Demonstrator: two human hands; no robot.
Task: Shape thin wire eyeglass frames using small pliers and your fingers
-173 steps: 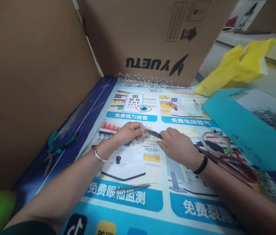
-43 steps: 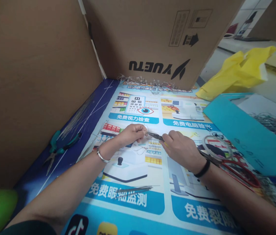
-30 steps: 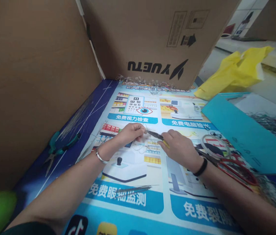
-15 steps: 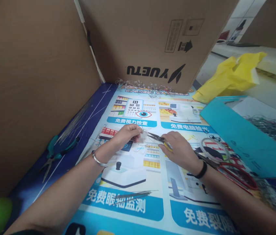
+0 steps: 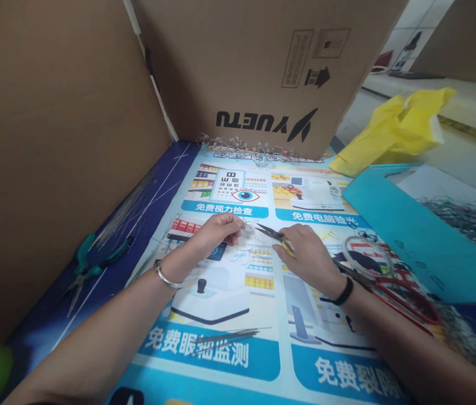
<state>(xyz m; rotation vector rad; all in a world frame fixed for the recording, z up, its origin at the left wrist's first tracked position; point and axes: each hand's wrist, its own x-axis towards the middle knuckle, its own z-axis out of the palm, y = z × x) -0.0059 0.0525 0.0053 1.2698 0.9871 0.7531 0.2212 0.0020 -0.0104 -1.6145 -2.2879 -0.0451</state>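
Note:
My left hand point(image 5: 216, 232) pinches a thin bent piece of wire point(image 5: 242, 253) just above the printed poster point(image 5: 238, 360) that covers the table; a silver bangle circles that wrist. My right hand point(image 5: 308, 256) is wrapped round small pliers with yellow grips point(image 5: 274, 235). The dark jaws of the pliers point left toward my left fingertips and stand a short way off the wire end. A black band sits on my right wrist.
Teal-handled pliers point(image 5: 90, 264) lie at the left by a cardboard wall. A large cardboard box point(image 5: 263, 67) stands behind, with tangled wire bits along its foot. Red scissors point(image 5: 407, 295), a tape ring point(image 5: 367, 256), a blue folder point(image 5: 415, 230), a yellow bag point(image 5: 394, 132) and straight wires point(image 5: 225, 336) lie around.
The plier jaws, which met my left fingertips a second ago, have drawn a little to the right and off the wire. My view has shifted slightly.

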